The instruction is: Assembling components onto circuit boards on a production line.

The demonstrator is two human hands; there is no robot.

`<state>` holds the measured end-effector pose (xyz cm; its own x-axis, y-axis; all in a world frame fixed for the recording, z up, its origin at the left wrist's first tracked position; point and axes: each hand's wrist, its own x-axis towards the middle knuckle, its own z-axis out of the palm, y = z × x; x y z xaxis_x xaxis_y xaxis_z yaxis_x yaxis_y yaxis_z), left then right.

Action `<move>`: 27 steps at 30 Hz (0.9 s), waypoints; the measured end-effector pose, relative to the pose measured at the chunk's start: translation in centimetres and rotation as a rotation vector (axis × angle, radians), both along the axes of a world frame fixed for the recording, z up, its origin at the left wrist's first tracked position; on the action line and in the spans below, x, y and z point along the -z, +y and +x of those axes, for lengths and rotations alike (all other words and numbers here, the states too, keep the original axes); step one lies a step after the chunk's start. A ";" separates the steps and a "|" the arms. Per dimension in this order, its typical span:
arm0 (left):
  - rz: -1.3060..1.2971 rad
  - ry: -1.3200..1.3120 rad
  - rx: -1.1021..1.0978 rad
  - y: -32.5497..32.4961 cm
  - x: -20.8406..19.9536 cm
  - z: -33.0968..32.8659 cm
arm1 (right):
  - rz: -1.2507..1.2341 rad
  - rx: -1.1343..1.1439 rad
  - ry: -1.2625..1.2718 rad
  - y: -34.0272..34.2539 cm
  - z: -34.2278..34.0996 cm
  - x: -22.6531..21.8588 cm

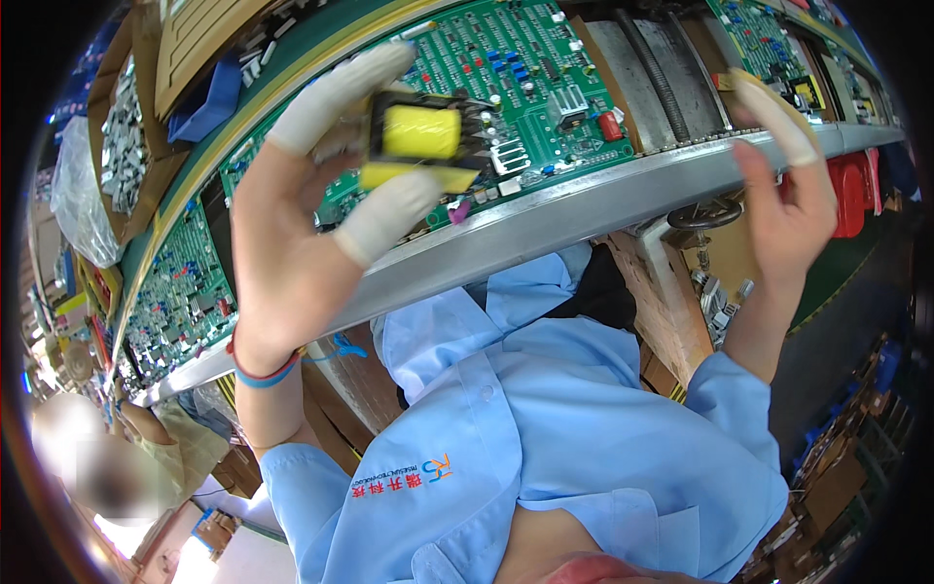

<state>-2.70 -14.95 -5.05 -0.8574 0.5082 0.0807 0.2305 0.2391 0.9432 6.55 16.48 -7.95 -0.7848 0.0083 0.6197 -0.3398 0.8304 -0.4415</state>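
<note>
A yellow-wound transformer (pixel 420 136) is pinched in the left hand (pixel 297 229), the grip closed on it between capped thumb and forefinger, so that its pin side is turned outward, away from the palm, and kept free. Just beyond that grip lies a green board (pixel 516 78) on the conveyor, its parts crowded close; little bare room is seen among them. The metal rail (pixel 584 200) runs under the grip and forms the near edge of the surface. The right hand (pixel 793 185) is raised at the rail, its fingers spread and nothing held in its grip; a capped finger (pixel 773 117) is stretched toward a second board (pixel 769 49). Between the two hands a dark gap with rollers (pixel 652 73) is left open. More boards (pixel 180 282) follow to the left.
</note>
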 end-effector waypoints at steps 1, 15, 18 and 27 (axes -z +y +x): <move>-0.098 0.057 0.047 1.4 0.1 -0.6 | -0.067 0.166 -0.019 2.2 2.0 1.0; -0.744 0.847 0.123 8.1 0.2 0.4 | 0.014 0.899 -1.300 13.4 21.8 20.5; -0.715 0.782 0.152 8.8 0.0 0.1 | 0.040 0.941 -1.292 11.8 21.0 21.1; -0.897 0.931 0.201 9.1 1.7 0.1 | -0.093 0.973 -1.153 12.9 20.7 23.9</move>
